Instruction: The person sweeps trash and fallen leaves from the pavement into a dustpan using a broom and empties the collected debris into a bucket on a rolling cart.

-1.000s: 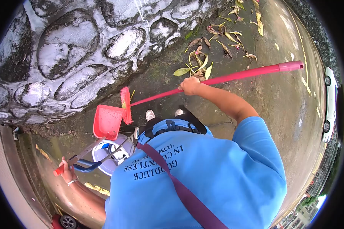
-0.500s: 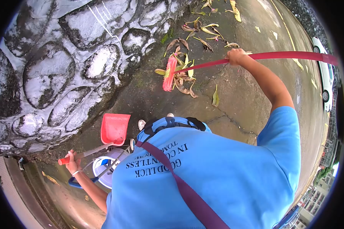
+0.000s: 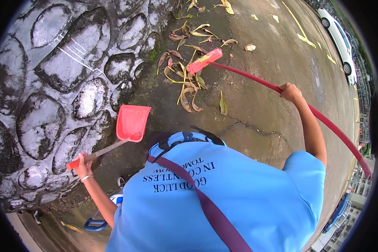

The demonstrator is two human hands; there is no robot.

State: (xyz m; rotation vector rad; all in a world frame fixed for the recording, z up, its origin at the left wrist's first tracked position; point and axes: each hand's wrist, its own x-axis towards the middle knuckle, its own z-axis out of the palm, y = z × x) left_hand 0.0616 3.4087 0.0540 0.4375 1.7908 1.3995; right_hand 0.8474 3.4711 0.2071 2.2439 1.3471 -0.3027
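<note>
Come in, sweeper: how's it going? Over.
Left fingers around dustpan handle; right fingers around broom handle. Broom head at edge of leaf clump. Stone wall close on left.

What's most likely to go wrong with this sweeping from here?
1. The dustpan in the left grip sits apart from the leaf pile, so leaves swept now might miss it.
2. The broom head is at the pile's edge; a hard flick could scatter leaves.
3. The right grip holds the broom handle partway along, so the long free end could swing into something.
</note>
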